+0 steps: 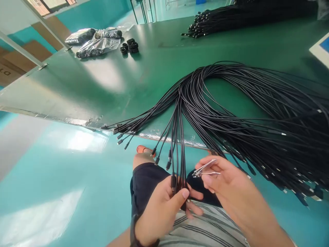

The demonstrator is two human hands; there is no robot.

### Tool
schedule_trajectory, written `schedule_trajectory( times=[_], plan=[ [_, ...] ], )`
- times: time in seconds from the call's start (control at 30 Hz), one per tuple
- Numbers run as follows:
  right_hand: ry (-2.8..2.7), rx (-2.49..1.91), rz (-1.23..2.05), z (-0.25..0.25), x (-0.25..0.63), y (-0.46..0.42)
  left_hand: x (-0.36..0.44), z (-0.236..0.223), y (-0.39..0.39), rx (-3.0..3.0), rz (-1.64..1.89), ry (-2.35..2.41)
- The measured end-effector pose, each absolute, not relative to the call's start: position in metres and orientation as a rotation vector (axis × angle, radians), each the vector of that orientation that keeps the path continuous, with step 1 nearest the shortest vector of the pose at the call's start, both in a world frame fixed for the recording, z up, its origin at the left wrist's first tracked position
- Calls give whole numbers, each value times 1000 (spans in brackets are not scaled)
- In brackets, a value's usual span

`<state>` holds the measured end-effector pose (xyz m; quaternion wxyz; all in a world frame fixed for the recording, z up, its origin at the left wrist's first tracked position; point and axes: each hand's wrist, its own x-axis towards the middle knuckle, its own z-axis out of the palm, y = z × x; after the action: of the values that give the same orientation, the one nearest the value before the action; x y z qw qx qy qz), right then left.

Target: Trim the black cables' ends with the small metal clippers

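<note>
My left hand (167,202) is closed around the plug ends of several black cables (182,151), just below the table edge. Other plug ends (157,160) from the same bundle dangle beside it. In my right hand (226,178) is a silver nail clipper (205,168), pinched between thumb and fingers with its lever raised. The clipper is apart from the cables, a little to the right of my left hand. The cable bundle (197,77) arches over the green table and spreads to the right, where many plugs overhang the edge.
The green table (154,61) extends ahead. Clear bags with black contents (99,46) and small coiled cables (132,46) lie at the far left. Another cable pile (221,22) rests at the back right. A white-edged blue object (318,51) is at the right. White metal posts (42,65) stand at the left edge.
</note>
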<state>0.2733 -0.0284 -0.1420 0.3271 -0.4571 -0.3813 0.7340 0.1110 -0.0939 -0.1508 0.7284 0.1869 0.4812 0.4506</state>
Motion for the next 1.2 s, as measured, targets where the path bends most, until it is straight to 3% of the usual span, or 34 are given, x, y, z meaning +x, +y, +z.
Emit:
schedule_trajectory(
  times=[0.27,1.2],
  plan=[
    [-801,-1071,1985,-138,275,-35,122,-128,-87,580,1082,1201],
    [-754,-1208,1833,-129,265,-38,129,-128,-80,419,1053,1309]
  ],
)
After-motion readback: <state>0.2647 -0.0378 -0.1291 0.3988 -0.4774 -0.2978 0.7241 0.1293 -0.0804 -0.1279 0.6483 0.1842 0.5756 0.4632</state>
